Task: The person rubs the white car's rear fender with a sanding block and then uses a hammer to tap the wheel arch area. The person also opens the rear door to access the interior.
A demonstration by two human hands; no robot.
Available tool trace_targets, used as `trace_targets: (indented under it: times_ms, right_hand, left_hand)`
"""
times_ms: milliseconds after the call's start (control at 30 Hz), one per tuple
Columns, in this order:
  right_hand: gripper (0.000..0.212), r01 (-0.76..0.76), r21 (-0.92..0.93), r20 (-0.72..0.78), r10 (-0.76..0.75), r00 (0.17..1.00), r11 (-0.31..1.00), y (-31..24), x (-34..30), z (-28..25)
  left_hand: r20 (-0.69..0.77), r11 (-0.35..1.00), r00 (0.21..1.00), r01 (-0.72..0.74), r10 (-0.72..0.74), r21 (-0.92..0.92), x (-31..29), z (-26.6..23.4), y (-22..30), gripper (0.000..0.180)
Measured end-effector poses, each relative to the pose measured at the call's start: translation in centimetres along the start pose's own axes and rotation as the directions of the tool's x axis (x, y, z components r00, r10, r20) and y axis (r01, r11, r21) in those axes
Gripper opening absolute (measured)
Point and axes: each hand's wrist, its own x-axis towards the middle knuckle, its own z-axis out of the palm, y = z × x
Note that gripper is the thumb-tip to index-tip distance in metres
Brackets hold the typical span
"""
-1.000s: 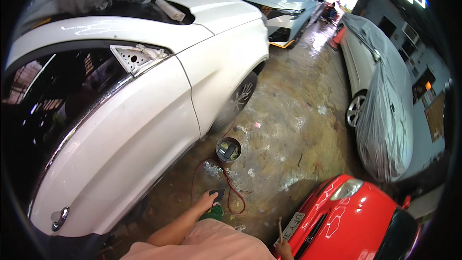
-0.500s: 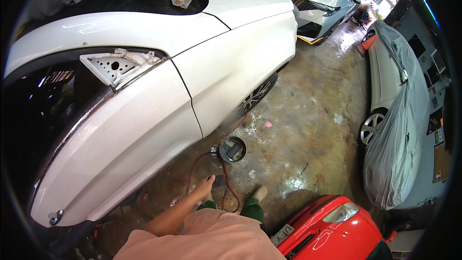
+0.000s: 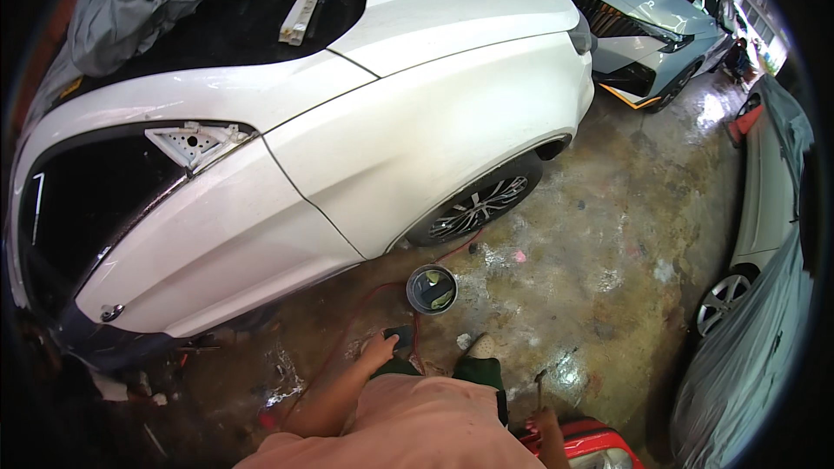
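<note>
At the bottom, left of the middle, my left hand (image 3: 379, 351) is closed on a dark flat pad (image 3: 400, 336). My right hand (image 3: 546, 424) is lower right, above the red car (image 3: 584, 432); its fingers look closed around a thin stick-like thing (image 3: 539, 386), too small to identify. In front of my feet stands a round dark bucket (image 3: 409, 292) with a dark block and greenish pieces in it. The white car (image 3: 347, 156) fills the left and centre, with a bare perforated bracket (image 3: 198, 142) at its window corner.
A red hose (image 3: 360, 311) runs across the wet, stained floor (image 3: 599, 234). A blue-grey car (image 3: 643, 0) stands at the back, and a partly covered car (image 3: 747, 295) at the right. Crumpled grey sheeting (image 3: 139, 13) and a long white box (image 3: 304, 9) lie on the white car.
My view has turned, so the white car's front wheel shows more fully. My right hand has come into view over the red car. My left hand keeps the dark pad.
</note>
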Motion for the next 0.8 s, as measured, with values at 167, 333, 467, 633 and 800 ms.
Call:
trace_targets:
  times_ms: [167, 333, 467, 633, 800]
  right_hand:
    - [0.013, 0.152, 0.050, -0.045, -0.150, 0.988, 0.987, -6.0, 5.1, -9.9]
    - [0.012, 0.282, 0.220, -0.115, -0.262, 0.958, 0.934, -11.9, 6.9, -10.6]
    - [0.015, 0.273, 0.473, -0.043, -0.287, 0.957, 0.838, -14.3, 8.8, -6.1]
    - [0.026, 0.099, 0.581, 0.229, -0.279, 0.932, 0.808, -18.2, 7.0, 0.6]
    - [0.036, 0.065, 0.611, 0.393, -0.374, 0.840, 0.789, -22.2, 5.2, 6.5]
  left_hand:
    - [-0.024, 0.967, 0.998, 0.053, -0.060, -0.248, -4.3, 8.0, 4.1, 0.052]
    - [0.068, 0.969, 0.983, 0.182, -0.172, -0.169, -6.0, 12.7, 7.1, 0.046]
    - [0.053, 0.990, 0.991, 0.127, -0.124, -0.058, -5.1, 14.8, 3.8, 0.039]
    - [0.183, 0.977, 0.961, 0.214, -0.206, -0.025, -2.4, 16.6, 5.9, 0.039]
    - [0.203, 0.936, 0.964, 0.225, -0.173, -0.272, 1.2, 22.0, 6.0, 0.039]
